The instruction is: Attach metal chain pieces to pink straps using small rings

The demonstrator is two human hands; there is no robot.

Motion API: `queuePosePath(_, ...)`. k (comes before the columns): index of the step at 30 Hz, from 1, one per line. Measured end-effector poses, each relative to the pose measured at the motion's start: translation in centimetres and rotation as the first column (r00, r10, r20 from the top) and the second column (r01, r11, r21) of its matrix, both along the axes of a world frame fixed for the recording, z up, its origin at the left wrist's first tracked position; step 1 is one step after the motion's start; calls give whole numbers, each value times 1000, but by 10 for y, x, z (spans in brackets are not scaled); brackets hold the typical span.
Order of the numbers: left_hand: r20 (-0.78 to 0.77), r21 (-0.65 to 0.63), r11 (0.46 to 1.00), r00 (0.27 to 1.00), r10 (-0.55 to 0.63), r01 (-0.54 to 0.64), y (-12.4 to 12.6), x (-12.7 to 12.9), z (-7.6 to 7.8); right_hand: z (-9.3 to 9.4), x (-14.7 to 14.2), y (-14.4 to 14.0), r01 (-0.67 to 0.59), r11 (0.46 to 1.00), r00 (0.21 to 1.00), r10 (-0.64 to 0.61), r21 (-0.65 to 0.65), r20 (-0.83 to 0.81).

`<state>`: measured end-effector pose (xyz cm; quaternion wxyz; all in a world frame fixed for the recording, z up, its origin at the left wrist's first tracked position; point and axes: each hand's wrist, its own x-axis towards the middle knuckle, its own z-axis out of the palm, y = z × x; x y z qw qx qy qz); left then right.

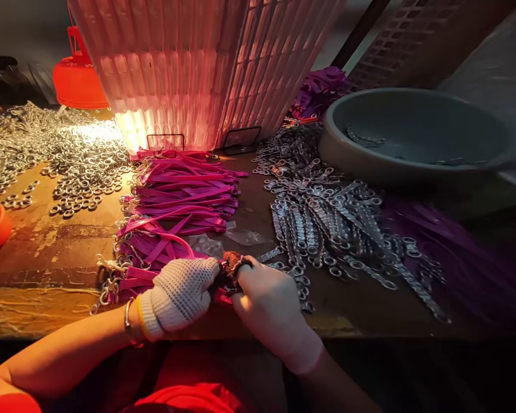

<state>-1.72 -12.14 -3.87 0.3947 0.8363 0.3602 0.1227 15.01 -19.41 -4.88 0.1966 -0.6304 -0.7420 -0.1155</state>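
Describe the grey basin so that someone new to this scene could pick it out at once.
Start at the tall pink ribbed basket standing at the back of the wooden table. Look right, past the pile of metal clasps, to the grey basin. It is the only wide, round, dull grey container; the other containers are red or pink.

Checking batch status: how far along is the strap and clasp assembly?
Done: a stack of pink straps with metal ends lies left of centre. In hand: the gloved left hand and bare right hand meet over one strap end at the bench edge. Left: a spread of loose metal clasps on the right and a heap of rings on the left.
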Motion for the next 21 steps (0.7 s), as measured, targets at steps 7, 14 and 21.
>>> queuePosePath(7, 264, -357, 934, 960, 94, 7, -2, -2, -8, 4, 6, -8, -74, 984, 989, 52, -163, -138)
queuePosePath(14, 181, -197, 980, 983, 19, 17, -7, -3, -23, -14, 4, -11, -152, 988, 980, 150, -8, -128)
queuePosePath(21, 71, -98, 984, 988, -139, 146, 11, -4, -19, -17, 18, -12, -199, 980, 979, 199, 14, 37)
